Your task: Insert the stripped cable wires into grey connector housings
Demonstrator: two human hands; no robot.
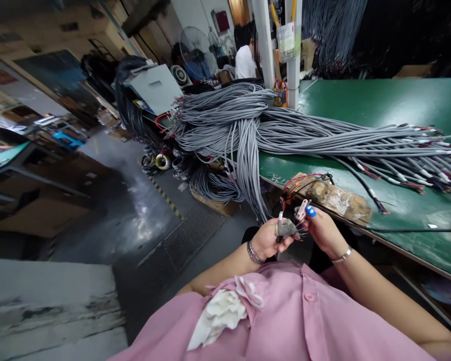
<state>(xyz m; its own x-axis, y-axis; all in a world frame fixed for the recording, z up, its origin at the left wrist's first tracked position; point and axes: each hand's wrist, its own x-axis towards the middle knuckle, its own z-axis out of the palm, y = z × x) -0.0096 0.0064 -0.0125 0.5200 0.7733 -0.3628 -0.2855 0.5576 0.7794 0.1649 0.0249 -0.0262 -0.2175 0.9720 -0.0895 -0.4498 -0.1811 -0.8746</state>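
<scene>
In front of my body, my left hand (267, 240) is closed around the end of a grey cable. Its thumb wears a grey wrap, and thin coloured wires (299, 233) fan out past it. My right hand (325, 233) pinches a small flat pale-pink tool (301, 210) just above those wires; its exact kind I cannot make out. Blue tape (310, 211) covers a fingertip of that hand. Whether the tool touches a wire is too small to tell. Just beyond, at the bench edge, lies a tape-wrapped board (334, 200) with red and black leads.
A large heap of grey cables (244, 125) lies across the green bench (398, 205), some hanging over its edge. Stripped ends spread to the right. White posts (293, 60) rise from the bench. A person in white (245, 62) sits behind. Wire coils (163, 161) stand on the floor.
</scene>
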